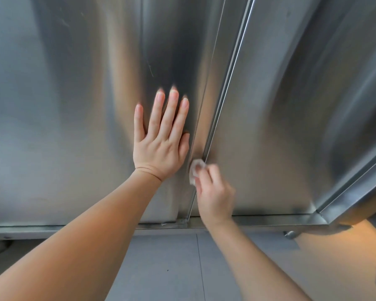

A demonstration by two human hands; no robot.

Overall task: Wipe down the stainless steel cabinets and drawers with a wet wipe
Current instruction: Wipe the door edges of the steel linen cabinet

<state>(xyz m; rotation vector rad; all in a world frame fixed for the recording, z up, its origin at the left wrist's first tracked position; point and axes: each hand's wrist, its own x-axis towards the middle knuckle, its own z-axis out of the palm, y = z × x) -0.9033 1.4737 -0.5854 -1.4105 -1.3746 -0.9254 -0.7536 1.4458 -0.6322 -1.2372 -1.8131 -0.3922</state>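
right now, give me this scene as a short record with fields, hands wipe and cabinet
left hand: left hand lies flat, fingers straight, pressed on the left cabinet panel
right hand: right hand pinches the wet wipe; it is motion-blurred
wipe position: bunched, against the vertical door edge between the two panels, low down
right panel: right cabinet door, brushed steel, streaky reflections
below: bottom rail, a caster, grey floor
task state: wiping along the seam under way
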